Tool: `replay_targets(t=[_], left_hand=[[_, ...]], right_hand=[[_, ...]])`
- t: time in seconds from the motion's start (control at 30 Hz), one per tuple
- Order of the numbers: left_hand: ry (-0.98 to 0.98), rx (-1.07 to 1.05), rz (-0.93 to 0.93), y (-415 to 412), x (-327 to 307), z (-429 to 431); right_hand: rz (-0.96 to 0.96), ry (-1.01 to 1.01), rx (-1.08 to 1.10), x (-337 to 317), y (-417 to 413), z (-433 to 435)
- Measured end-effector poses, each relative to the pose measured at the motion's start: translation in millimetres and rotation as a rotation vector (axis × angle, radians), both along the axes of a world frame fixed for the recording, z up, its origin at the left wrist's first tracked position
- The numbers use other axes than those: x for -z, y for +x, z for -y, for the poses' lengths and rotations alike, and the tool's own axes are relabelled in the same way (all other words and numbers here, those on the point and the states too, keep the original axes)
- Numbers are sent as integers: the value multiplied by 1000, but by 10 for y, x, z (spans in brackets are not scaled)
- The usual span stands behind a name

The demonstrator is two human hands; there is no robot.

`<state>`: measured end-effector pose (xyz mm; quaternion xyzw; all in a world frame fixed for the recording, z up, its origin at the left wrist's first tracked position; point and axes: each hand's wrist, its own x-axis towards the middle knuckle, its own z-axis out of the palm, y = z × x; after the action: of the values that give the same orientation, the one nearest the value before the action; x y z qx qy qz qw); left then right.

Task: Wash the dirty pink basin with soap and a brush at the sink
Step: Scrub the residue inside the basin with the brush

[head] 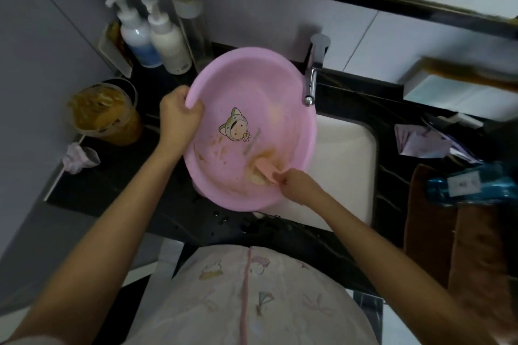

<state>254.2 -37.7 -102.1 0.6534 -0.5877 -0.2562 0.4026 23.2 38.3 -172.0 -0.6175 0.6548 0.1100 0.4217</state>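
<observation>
Where the black stone counter (112, 190) meets the left wall, a clear plastic cup (103, 112) full of yellow-brown mush stands near a crumpled pale tissue (80, 158). Behind them two white pump bottles (168, 42) sit side by side in the corner. Just right of the cup, the left hand (179, 113) grasps the rim of the round pink plastic basin (252, 84), its fingers curled round the edge. The basin is held tilted with its inside facing up toward the camera, partly over the counter and partly over the left side of the white rectangular sink (344, 154). Its far rim is just beside the chrome tap (314, 75). A cartoon sticker (234, 126) of a child in an animal hood sits near the middle of the basin's floor, and brown smears (215, 145) mark the lower part of the inside. There a pale pink brush (266, 169) lies with its bristles against the basin wall in a foamy brownish patch. The right hand (297, 182) reaches in over the near rim, its fingers clenched round the brush's near end. Water droplets (224, 218) dot the counter in front of the basin. Farther right on the counter lies a crumpled lilac wrapper (420, 140), and beyond it a blue plastic packet (476, 185) rests on a brown towel (448, 246).
</observation>
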Motion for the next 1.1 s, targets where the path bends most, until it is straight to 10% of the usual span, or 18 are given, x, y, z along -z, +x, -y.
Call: replay_targets(t=[0.33, 0.6, 1.1], left_hand=[[-91, -166, -141, -213, 144, -443], [-85, -190, -81, -334, 153, -568], [-95, -183, -31, -390, 113, -602]], right_hand=[[641, 263, 399, -180, 444, -368], [-29, -7, 56, 35, -397, 93], [3, -59, -67, 173, -390, 59]])
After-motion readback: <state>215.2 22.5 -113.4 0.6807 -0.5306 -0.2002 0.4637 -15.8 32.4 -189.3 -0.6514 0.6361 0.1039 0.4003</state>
